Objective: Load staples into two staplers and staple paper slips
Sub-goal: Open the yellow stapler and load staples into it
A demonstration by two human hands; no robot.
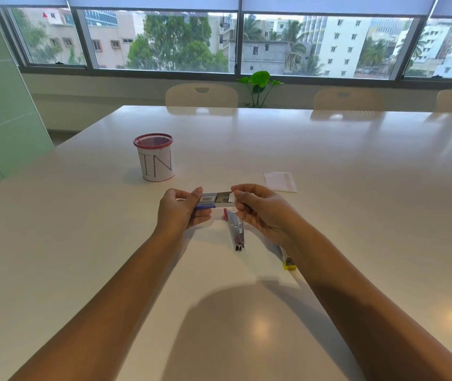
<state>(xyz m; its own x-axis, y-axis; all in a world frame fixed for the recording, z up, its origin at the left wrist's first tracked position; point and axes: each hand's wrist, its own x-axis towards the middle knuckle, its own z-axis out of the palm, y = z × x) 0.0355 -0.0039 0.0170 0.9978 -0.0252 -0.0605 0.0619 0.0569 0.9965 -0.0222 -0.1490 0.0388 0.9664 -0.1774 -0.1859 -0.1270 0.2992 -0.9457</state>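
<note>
Both hands hold a staple box above a stapler.

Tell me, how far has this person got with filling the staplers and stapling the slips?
Early. Done: the red stapler lies opened on the table. In hand: the left hand grips the staple box while the right hand pinches its inner tray out. Left: no staples are visibly loaded yet, the yellow stapler sits half hidden under the right forearm, and the paper slips lie untouched beyond.
</note>
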